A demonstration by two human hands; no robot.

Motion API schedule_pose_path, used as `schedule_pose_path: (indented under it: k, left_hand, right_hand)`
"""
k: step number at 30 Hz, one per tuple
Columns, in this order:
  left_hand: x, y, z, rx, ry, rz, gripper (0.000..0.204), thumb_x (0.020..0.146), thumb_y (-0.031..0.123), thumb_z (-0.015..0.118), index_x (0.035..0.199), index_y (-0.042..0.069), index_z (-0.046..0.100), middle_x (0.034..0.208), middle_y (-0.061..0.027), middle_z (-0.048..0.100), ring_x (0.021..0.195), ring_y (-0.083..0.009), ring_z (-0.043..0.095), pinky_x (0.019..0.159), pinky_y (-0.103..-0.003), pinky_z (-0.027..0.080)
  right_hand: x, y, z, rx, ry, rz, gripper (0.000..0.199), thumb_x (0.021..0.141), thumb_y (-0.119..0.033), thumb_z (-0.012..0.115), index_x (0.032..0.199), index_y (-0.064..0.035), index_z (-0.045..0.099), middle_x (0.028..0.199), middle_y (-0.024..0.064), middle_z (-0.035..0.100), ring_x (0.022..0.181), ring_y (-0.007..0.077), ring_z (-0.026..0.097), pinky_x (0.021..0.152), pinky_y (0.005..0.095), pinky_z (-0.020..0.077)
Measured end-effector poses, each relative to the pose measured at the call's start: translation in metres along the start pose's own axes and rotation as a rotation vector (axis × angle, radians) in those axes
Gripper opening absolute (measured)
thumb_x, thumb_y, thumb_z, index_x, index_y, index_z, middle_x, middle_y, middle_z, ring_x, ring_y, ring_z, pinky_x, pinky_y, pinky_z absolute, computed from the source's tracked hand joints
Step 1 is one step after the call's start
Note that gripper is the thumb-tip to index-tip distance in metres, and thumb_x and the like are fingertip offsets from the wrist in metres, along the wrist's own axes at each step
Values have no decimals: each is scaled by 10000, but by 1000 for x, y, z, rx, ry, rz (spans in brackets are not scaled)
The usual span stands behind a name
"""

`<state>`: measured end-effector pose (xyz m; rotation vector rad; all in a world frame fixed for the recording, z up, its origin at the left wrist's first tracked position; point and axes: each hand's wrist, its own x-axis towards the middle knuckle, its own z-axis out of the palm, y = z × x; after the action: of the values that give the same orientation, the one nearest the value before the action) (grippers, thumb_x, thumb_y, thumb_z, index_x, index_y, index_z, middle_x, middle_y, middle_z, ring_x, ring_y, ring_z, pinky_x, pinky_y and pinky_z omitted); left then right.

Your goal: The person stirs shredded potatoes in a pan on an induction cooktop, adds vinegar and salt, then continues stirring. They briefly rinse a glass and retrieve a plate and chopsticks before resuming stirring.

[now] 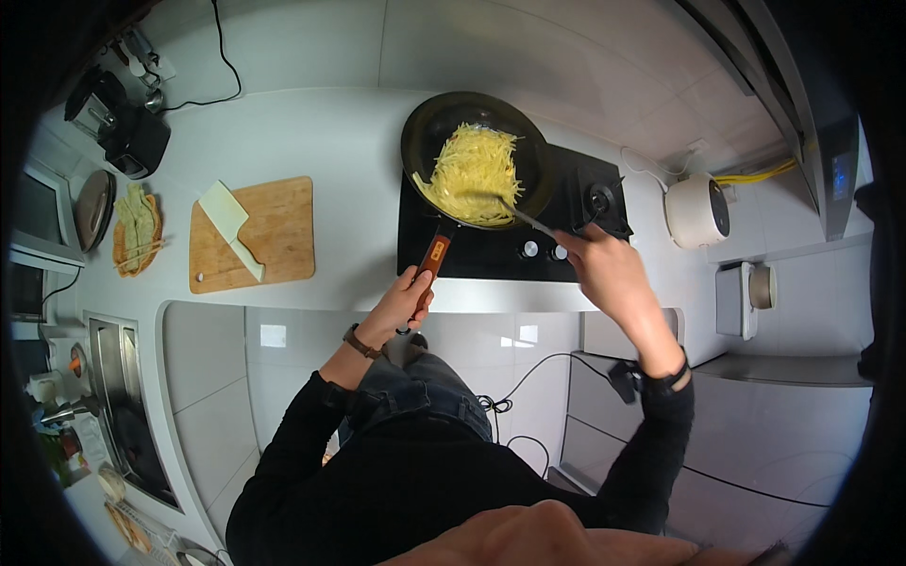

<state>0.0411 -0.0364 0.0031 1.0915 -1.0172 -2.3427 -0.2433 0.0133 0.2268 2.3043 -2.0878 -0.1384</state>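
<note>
My left hand (400,307) is closed around the reddish-brown handle of a dark wok (536,141) on the gas stove (453,259). A heap of pale yellow shredded food, like potato strips, (477,165) fills the middle of the wok and spreads up to its near left rim. From the right, my right hand (609,269) grips the handle of a metal spatula (533,222). It slants over the wok's near rim, and its blurred head lies in the shreds at their near side.
To the left, a white cleaver (226,217) lies on a wooden cutting board (283,222). Beyond it are a basket of food (137,231) and a black blender (132,137). A second burner (599,200) and a white rice cooker (694,212) stand right of the wok. The sink (132,415) is at lower left.
</note>
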Motion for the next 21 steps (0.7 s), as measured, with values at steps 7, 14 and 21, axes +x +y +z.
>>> schedule_pose_path:
  k: [7, 14, 21]
  left_hand:
    - [0, 3, 0, -6, 9, -10, 315, 1151, 366, 431, 1238, 75, 513, 787, -2, 530, 517, -69, 449, 405, -235, 353]
    - [-1, 2, 2, 6, 12, -27, 323, 1151, 374, 431, 1246, 76, 512, 805, -2, 531, 524, -64, 457, 407, -230, 358]
    - [0, 1, 1, 7, 6, -4, 334, 1153, 373, 425, 1257, 69, 514, 808, -4, 526, 521, -59, 459, 402, -229, 362]
  right_hand:
    - [48, 48, 57, 97, 279, 203, 350, 934, -66, 678, 1271, -141, 737, 913, 155, 658, 805, 389, 693, 721, 477, 580]
    - [73, 42, 97, 305, 218, 31, 339, 943, -68, 688, 1280, -74, 723, 995, 217, 709, 896, 427, 685, 823, 480, 566]
    - [0, 39, -11, 7, 86, -24, 340, 908, -117, 728, 1242, -176, 763, 947, 86, 636, 781, 325, 687, 691, 442, 576]
